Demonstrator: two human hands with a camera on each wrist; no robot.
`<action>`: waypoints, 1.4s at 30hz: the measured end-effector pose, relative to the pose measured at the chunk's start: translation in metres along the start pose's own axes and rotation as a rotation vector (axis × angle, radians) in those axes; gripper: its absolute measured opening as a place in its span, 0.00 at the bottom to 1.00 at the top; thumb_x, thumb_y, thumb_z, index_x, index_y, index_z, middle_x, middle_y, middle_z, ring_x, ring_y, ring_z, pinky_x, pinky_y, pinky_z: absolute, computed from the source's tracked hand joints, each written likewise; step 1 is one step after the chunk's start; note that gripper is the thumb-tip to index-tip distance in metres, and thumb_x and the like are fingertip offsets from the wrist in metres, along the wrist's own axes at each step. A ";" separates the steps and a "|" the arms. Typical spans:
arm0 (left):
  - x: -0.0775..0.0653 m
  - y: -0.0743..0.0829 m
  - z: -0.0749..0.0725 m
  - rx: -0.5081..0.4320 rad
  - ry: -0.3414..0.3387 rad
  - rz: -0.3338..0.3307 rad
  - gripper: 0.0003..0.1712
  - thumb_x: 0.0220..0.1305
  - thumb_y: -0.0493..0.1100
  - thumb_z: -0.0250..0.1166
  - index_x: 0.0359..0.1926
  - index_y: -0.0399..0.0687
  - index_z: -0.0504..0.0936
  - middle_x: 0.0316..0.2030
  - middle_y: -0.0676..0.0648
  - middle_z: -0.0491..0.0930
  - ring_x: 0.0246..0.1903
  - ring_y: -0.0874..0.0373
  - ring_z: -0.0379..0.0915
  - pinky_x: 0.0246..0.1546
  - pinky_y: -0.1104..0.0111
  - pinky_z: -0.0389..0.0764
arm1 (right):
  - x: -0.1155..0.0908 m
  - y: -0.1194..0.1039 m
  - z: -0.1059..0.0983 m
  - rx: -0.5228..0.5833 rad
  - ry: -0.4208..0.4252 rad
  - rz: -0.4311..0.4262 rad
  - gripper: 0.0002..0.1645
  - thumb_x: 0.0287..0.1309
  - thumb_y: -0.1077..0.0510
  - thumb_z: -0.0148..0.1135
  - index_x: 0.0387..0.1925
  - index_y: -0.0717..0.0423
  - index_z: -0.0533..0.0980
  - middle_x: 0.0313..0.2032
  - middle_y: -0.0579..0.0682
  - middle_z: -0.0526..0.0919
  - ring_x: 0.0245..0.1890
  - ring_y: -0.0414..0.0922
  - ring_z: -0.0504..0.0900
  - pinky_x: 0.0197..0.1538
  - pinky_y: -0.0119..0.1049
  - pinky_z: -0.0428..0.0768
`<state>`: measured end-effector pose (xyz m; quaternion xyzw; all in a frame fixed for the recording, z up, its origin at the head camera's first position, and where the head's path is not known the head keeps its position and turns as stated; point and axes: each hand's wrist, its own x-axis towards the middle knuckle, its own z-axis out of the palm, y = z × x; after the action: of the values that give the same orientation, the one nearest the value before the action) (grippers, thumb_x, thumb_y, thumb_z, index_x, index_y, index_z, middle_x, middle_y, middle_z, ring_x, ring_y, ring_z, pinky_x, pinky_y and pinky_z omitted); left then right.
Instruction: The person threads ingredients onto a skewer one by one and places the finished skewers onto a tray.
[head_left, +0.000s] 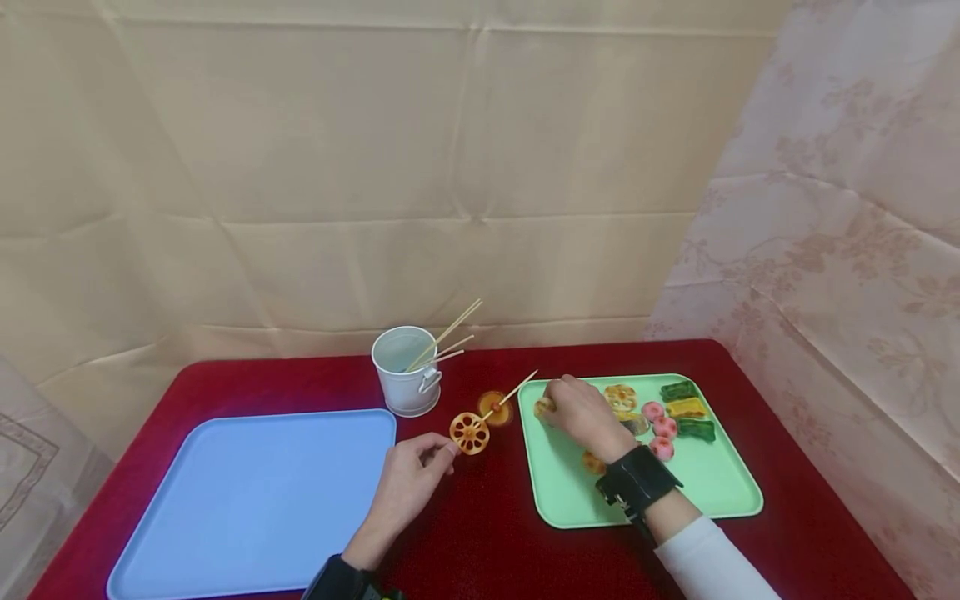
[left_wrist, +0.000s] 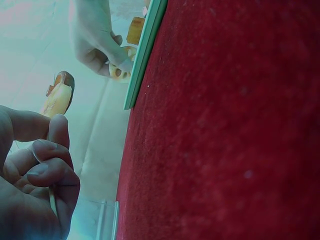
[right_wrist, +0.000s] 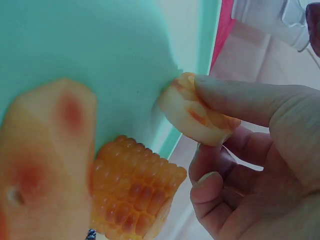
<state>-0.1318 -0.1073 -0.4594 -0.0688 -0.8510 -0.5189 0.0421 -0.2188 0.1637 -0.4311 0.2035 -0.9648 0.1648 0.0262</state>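
My left hand [head_left: 412,479] pinches a thin bamboo skewer [head_left: 522,382] by its lower end. On the skewer sit a browned lotus root slice [head_left: 469,433], close by my fingertips, and a darker brown round slice [head_left: 496,409] farther up. Over the left edge of the green tray [head_left: 540,500], my right hand [head_left: 585,412] pinches a pale slice [right_wrist: 192,112] with browned patches between thumb and fingers. Holes show in that slice [left_wrist: 119,72] in the left wrist view, like lotus root. Beneath it in the right wrist view lie a corn piece [right_wrist: 135,190] and a pale orange-spotted piece [right_wrist: 47,160].
The green tray also bears pink balls [head_left: 664,427], green pieces [head_left: 696,429], a yellow piece [head_left: 686,407] and a browned slice [head_left: 620,397]. A white bucket [head_left: 405,383] with several skewers [head_left: 453,325] stands at the back. On the left lies a blue tray [head_left: 262,500].
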 end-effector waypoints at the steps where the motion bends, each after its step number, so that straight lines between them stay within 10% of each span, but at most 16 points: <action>1: 0.000 0.000 0.000 0.000 -0.002 -0.002 0.07 0.70 0.39 0.66 0.34 0.46 0.88 0.21 0.56 0.79 0.20 0.64 0.69 0.24 0.71 0.68 | -0.001 -0.001 0.000 0.007 0.001 0.003 0.11 0.57 0.62 0.73 0.24 0.53 0.78 0.24 0.46 0.72 0.28 0.43 0.69 0.32 0.39 0.69; 10: -0.001 -0.001 0.000 0.008 -0.004 -0.005 0.07 0.70 0.39 0.67 0.34 0.45 0.88 0.21 0.56 0.79 0.20 0.65 0.67 0.23 0.71 0.66 | -0.006 -0.006 -0.007 0.094 0.038 0.044 0.22 0.62 0.62 0.69 0.18 0.50 0.69 0.20 0.43 0.64 0.25 0.41 0.64 0.29 0.36 0.63; 19: -0.001 -0.003 0.001 0.015 -0.003 -0.002 0.07 0.70 0.39 0.67 0.34 0.44 0.88 0.20 0.56 0.79 0.19 0.65 0.66 0.22 0.72 0.64 | -0.015 -0.009 -0.010 0.241 0.114 0.144 0.07 0.69 0.55 0.67 0.38 0.55 0.79 0.24 0.44 0.77 0.24 0.41 0.70 0.29 0.38 0.68; 30: -0.002 -0.001 0.002 0.009 -0.010 -0.001 0.07 0.70 0.40 0.67 0.34 0.44 0.88 0.20 0.56 0.79 0.19 0.65 0.67 0.22 0.71 0.65 | -0.019 -0.007 -0.007 0.518 0.258 0.295 0.19 0.71 0.51 0.65 0.53 0.60 0.80 0.44 0.57 0.87 0.33 0.45 0.89 0.27 0.37 0.72; 42: -0.002 0.000 0.004 0.012 -0.008 0.020 0.07 0.70 0.39 0.67 0.34 0.45 0.88 0.20 0.57 0.79 0.19 0.65 0.68 0.22 0.71 0.67 | -0.014 -0.002 0.001 0.734 0.397 0.385 0.19 0.68 0.51 0.68 0.51 0.59 0.76 0.38 0.56 0.87 0.30 0.46 0.81 0.29 0.31 0.73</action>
<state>-0.1302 -0.1039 -0.4612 -0.0792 -0.8535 -0.5132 0.0442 -0.2052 0.1675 -0.4331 -0.0191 -0.8390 0.5335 0.1055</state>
